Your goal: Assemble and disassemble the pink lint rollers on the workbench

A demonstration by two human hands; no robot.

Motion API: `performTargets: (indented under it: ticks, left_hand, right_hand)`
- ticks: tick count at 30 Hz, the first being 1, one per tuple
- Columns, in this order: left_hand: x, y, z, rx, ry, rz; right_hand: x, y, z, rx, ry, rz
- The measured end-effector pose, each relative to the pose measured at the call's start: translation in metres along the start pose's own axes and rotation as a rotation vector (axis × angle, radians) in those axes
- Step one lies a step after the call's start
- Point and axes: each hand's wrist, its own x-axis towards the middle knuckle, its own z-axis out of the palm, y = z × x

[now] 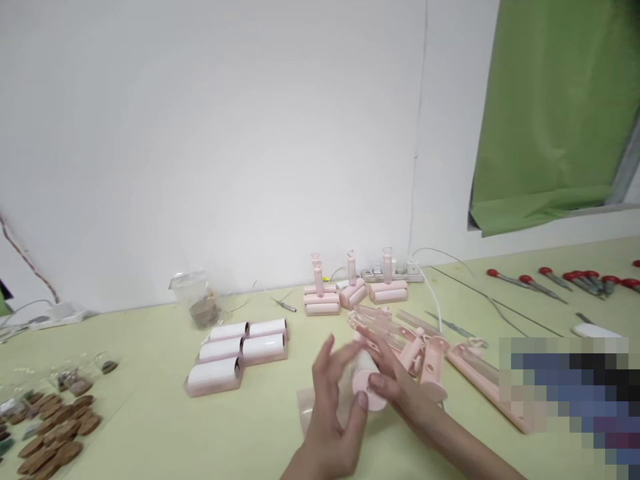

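Note:
Low in the middle of the head view, my right hand [395, 380] grips a white roll with a pink end cap [367, 380], its fingers wrapped round the roll's far side. My left hand [333, 407] is beside it with fingers spread and upright; its thumb touches the pink cap. A clear plastic sheet [307, 407] lies on the pale green table [150, 427] under the hands. Just behind the hands lies a heap of pink roller handles and frames [415, 340].
Several white rolls in pink holders [240, 353] lie to the left. Three assembled pink rollers [350, 290] stand at the back by a power strip [395, 272]. Red-handled screwdrivers [565, 280] lie far right, brown discs [50, 433] at far left, a plastic cup [200, 300] behind.

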Motion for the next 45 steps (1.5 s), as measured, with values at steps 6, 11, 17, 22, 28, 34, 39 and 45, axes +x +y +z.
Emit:
performTargets:
  ticks: [6, 11, 17, 22, 28, 34, 39, 45]
  left_hand:
    - [0.041, 0.016, -0.012, -0.653, -0.086, -0.845]
    - [0.039, -0.003, -0.015, -0.786, 0.106, -0.912]
    - [0.035, -0.019, -0.031, -0.765, 0.345, -0.770]
    - [0.036, -0.017, -0.030, -0.713, 0.336, -0.782]
    - [0.033, -0.016, -0.026, -0.714, 0.325, -0.832]
    - [0.031, -0.020, -0.027, -0.709, 0.363, -0.800]
    - [0.029, -0.017, -0.014, -0.646, 0.500, -0.788]
    - [0.024, -0.010, 0.006, -0.634, 0.544, -0.772]
  right_hand:
    - [0.029, -0.018, 0.004, -0.538, -0.171, -0.268]
    - [0.034, -0.030, -0.025, -0.739, -0.027, -0.227]
    - [0.023, -0.036, -0.069, -1.352, -0.064, 0.037]
    - [0.027, -0.027, -0.072, -1.368, -0.173, 0.068]
    - [0.031, -0.019, -0.080, -1.374, -0.153, 0.056]
    - [0.036, -0.023, -0.081, -1.326, -0.036, -0.105]
    - [0.029, -0.028, -0.049, -0.661, 0.208, -0.191]
    - [0.015, -0.011, 0.010, -0.139, 0.176, 0.095]
